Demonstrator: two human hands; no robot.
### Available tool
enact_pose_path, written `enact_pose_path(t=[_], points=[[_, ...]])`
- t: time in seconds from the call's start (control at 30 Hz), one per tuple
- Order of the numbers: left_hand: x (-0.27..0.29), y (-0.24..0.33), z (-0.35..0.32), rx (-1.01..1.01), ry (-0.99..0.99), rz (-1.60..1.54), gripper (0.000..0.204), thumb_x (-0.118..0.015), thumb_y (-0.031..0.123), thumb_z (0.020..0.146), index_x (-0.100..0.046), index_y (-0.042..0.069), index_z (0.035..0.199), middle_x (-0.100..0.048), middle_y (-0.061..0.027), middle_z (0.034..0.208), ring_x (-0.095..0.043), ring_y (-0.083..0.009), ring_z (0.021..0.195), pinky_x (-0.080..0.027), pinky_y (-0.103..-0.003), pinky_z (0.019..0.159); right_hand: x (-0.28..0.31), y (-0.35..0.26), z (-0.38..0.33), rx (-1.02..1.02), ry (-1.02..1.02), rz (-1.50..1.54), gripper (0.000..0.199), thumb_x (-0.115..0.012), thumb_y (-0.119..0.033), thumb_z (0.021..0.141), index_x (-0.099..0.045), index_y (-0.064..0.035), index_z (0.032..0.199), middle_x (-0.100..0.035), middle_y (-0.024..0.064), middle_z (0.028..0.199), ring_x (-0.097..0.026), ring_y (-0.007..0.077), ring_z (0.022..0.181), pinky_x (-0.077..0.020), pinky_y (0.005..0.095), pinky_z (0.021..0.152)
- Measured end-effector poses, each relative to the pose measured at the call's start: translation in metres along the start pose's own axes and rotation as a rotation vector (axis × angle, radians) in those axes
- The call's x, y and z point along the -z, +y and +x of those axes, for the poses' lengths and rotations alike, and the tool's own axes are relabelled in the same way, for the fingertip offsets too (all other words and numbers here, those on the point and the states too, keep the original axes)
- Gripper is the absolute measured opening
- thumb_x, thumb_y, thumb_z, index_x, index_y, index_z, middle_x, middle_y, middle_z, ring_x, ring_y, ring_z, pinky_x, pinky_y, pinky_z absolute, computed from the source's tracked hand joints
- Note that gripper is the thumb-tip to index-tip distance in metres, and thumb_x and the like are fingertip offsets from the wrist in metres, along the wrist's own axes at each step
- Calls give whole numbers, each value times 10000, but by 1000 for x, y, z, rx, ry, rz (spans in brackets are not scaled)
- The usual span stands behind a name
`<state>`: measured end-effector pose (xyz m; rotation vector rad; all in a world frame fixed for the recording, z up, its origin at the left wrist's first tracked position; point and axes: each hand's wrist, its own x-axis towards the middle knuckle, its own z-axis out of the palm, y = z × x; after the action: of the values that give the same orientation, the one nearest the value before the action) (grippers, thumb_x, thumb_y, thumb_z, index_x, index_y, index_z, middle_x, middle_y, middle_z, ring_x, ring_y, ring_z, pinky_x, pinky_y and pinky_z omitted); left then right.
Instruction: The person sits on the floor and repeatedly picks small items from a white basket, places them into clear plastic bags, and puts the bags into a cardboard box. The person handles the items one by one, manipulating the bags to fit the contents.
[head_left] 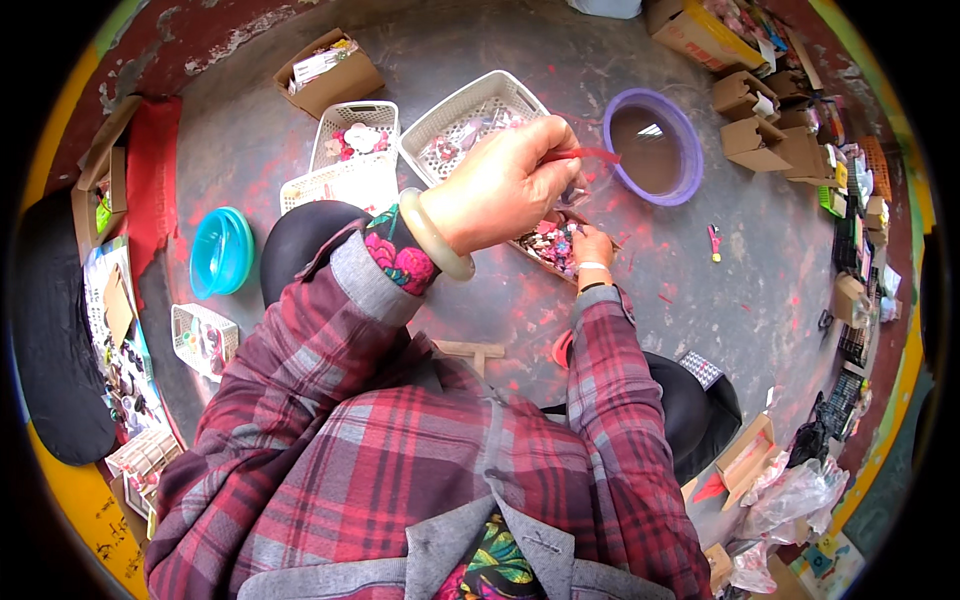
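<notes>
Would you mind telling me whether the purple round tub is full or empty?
Empty: the purple tub shows only its bare brown bottom, with nothing lying inside.

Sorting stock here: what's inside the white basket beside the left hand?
The white basket holds small pink and white pieces. The left hand covers its near corner, so what lies there is hidden.

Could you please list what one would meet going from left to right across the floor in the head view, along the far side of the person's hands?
Round turquoise plastic bowl → small white plastic basket of pink pieces → larger white lattice basket → round purple plastic basin → small open brown cardboard boxes.
</notes>
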<state>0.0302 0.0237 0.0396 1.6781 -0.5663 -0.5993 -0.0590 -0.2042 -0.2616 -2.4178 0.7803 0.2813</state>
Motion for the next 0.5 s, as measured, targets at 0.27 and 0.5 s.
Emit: enact_pose_path(t=[0.27,0.5], points=[[1,1,0,57,15,-112,163,-464,135,915,-506,-2,991,-596,-69,904,-601,-141,871,-531,-270,645,104,-46,-29,-82,-518,1216,223,-600,-169,837,-577,-2,983,-635,95,862,-634,186,739,-517,270,612],[2,-1,1,90,-57,-225,152,-485,152,905,-512,14,960,-606,-67,879,-598,-132,822,-520,-274,676,242,-124,-96,242,-354,1092,230,-610,-148,828,-587,9,995,-653,101,848,-641,182,725,-506,257,611]])
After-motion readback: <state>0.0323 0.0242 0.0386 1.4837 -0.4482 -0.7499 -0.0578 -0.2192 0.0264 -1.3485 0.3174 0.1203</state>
